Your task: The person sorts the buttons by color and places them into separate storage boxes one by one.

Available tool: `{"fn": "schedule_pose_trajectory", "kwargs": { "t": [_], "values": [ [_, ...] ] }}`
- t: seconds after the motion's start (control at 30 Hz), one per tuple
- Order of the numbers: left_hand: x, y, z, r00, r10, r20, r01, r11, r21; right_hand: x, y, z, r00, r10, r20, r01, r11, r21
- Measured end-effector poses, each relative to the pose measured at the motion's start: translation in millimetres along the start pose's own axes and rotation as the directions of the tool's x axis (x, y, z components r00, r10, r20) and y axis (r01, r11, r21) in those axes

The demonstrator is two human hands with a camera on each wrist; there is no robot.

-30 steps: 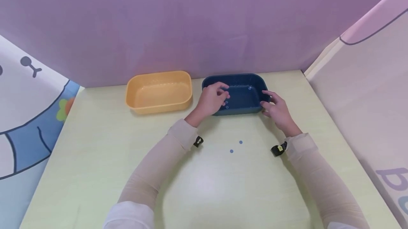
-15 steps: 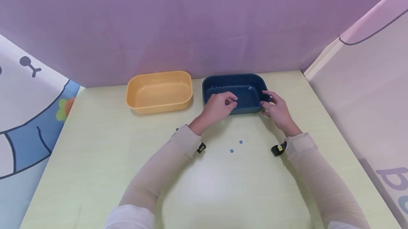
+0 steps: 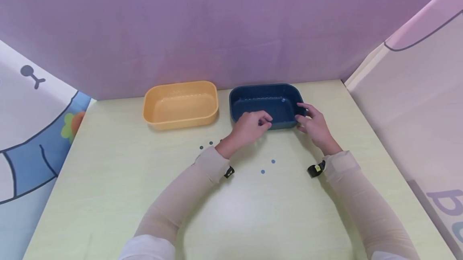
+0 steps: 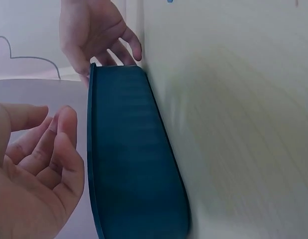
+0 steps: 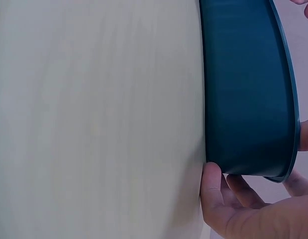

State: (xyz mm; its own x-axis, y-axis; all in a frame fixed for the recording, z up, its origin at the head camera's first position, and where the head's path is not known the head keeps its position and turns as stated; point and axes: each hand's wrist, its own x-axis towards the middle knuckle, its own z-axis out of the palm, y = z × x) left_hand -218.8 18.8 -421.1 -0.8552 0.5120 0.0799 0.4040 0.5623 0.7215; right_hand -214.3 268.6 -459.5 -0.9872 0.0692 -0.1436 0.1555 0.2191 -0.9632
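Note:
Across the front rim of a dark blue rectangular bin [image 3: 278,91], my left hand [image 3: 250,126] hovers with its fingers loosely bent. In the left wrist view, a gap separates the left hand's thumb and fingertips [image 4: 67,119], and nothing shows between them. My right hand [image 3: 315,125] grips the bin's right end, some fingers over the rim and others against the outer wall, as the right wrist view also shows. A small blue disc [image 3: 283,100] lies inside the bin towards the back. The left hand covers the bin's front left part.
An orange bin [image 3: 181,123] stands left of the blue one. Two small blue discs [image 3: 273,161] lie on the table [image 3: 231,220] in front. Several small dark discs [image 3: 211,143] lie by the left wrist. A purple wall [image 3: 224,31] rises behind the bins.
My left hand has moved right and nearer to me, from above the bin's left side to its front rim. Dark discs now show beside the left forearm. My right hand has stayed in place.

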Motion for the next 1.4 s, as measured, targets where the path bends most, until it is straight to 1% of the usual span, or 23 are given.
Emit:
{"fn": "schedule_pose_trajectory", "kwargs": {
  "t": [0.1,0.2,0.3,0.43,0.53,0.67,0.77,0.9,1.07,1.17,1.3,1.4],
  "values": [
    [-2.1,1.6,2.7,1.000,0.005,0.028,-0.005,1.000,0.024,-0.4,0.4,-0.3,1.000,-0.004,0.002,0.004,1.000,0.004],
    [-4.3,4.5,5.1,0.997,0.010,0.071,-0.014,0.998,0.055,-0.6,0.3,-0.2,1.000,-0.012,-0.001,0.012,1.000,0.002],
    [-6.6,8.1,7.4,0.992,0.019,0.121,-0.030,0.996,0.089,-1.3,-0.3,0.2,1.000,-0.019,-0.008,0.019,1.000,-0.009],
    [-9.9,11.7,11.3,0.985,0.025,0.172,-0.049,0.989,0.137,-2.0,-0.4,0.6,1.000,-0.020,-0.014,0.020,1.000,-0.017],
    [-11.6,12.3,15.3,0.978,0.036,0.204,-0.078,0.977,0.198,-2.3,-0.4,1.4,1.000,-0.022,-0.014,0.022,1.000,-0.017],
    [-14.0,13.3,20.6,0.966,0.055,0.253,-0.125,0.954,0.272,-2.6,-0.3,1.7,1.000,-0.024,-0.016,0.023,0.999,-0.026],
    [-16.3,14.3,23.7,0.956,0.046,0.290,-0.135,0.946,0.294,-2.4,0.0,1.8,1.000,-0.024,-0.021,0.023,0.999,-0.029],
    [-19.4,14.7,27.8,0.947,0.043,0.318,-0.151,0.933,0.326,-1.7,0.8,2.8,0.999,-0.026,-0.022,0.025,0.999,-0.024],
    [-21.0,15.5,32.5,0.940,0.061,0.335,-0.204,0.889,0.410,-0.5,0.1,2.9,0.999,-0.031,-0.020,0.031,0.999,-0.018],
    [-20.9,16.3,34.4,0.929,0.041,0.368,-0.215,0.869,0.445,-0.9,-1.1,2.7,0.999,-0.030,-0.018,0.029,0.999,-0.023],
    [-21.1,18.2,38.0,0.905,-0.012,0.424,-0.205,0.863,0.461,-1.6,-1.4,2.1,1.000,-0.022,-0.012,0.021,0.999,-0.025],
    [-22.4,19.0,43.2,0.892,-0.030,0.451,-0.214,0.849,0.482,-1.7,0.2,1.9,1.000,-0.019,-0.008,0.019,1.000,-0.020]
  ]
}}
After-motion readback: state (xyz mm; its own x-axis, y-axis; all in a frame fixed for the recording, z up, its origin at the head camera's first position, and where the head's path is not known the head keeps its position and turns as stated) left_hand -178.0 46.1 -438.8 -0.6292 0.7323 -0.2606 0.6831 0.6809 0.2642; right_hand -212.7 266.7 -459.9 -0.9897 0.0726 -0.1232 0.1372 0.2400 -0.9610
